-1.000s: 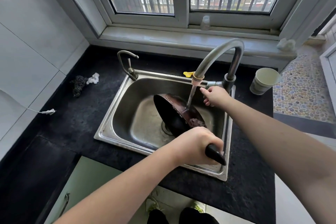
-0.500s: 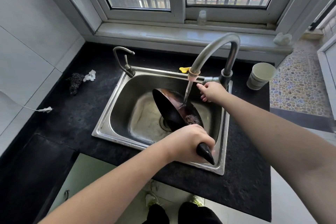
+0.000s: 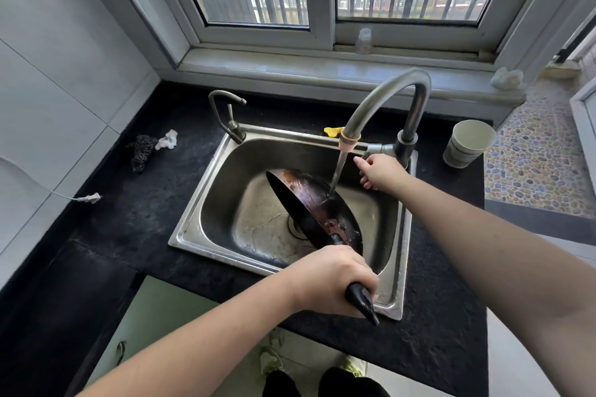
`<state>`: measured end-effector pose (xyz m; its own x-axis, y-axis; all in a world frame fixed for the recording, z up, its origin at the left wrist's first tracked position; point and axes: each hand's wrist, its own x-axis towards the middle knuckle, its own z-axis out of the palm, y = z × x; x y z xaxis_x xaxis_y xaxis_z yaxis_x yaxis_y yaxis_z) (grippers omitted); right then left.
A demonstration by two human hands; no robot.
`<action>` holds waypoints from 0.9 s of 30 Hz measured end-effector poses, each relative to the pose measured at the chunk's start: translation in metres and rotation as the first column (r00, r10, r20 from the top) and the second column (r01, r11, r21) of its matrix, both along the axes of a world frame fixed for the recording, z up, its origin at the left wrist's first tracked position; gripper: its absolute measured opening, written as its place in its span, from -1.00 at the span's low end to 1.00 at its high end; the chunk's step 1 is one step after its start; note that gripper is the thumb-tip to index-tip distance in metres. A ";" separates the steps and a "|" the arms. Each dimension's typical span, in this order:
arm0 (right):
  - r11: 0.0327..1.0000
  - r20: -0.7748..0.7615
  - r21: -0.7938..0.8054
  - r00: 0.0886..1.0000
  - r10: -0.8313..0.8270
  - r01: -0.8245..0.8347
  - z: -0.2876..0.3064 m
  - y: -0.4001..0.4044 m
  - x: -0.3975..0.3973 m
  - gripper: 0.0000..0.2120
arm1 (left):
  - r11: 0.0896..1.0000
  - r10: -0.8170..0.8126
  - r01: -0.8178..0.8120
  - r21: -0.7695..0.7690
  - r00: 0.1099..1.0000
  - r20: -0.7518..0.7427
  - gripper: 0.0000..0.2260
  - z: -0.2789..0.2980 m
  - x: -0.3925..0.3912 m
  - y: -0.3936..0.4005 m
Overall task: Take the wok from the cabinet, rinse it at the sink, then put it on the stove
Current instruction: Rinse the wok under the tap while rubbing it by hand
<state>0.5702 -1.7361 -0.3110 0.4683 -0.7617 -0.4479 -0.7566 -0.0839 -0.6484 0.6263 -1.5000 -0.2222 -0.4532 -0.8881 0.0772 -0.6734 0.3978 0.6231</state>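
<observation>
The wok [image 3: 314,208] hangs tilted steeply on edge inside the steel sink [image 3: 206,203], its rusty inner face turned toward the faucet side, and a thin stream of water from the tall faucet [image 3: 383,100] lands on that face. The left hand [image 3: 329,280] has its grip wrapped fully round the black handle [image 3: 361,300], fingers curled tight, with the handle's pointed end sticking out below the fist over the sink's front rim; the forearm reaches in from the lower left. The right hand [image 3: 380,171] sits at the faucet's lever [image 3: 375,149], fingers curled under it (whether they actually pinch it I cannot tell), arm stretched in from the right. A cup [image 3: 469,143] stands on the black desk [image 3: 129,222] beside the faucet.
</observation>
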 end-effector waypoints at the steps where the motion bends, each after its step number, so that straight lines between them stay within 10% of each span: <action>1: 1.000 -0.002 -0.001 1.000 0.001 -0.001 0.000 0.000 0.000 -0.58 | 1.000 -0.011 0.011 0.011 1.000 0.006 -0.88 0.000 -0.002 0.000; 27: 1.000 0.022 0.018 1.000 -0.010 0.010 -0.003 0.005 -0.007 -0.56 | 0.997 -0.059 0.053 0.064 0.995 0.086 -0.83 -0.001 0.029 0.023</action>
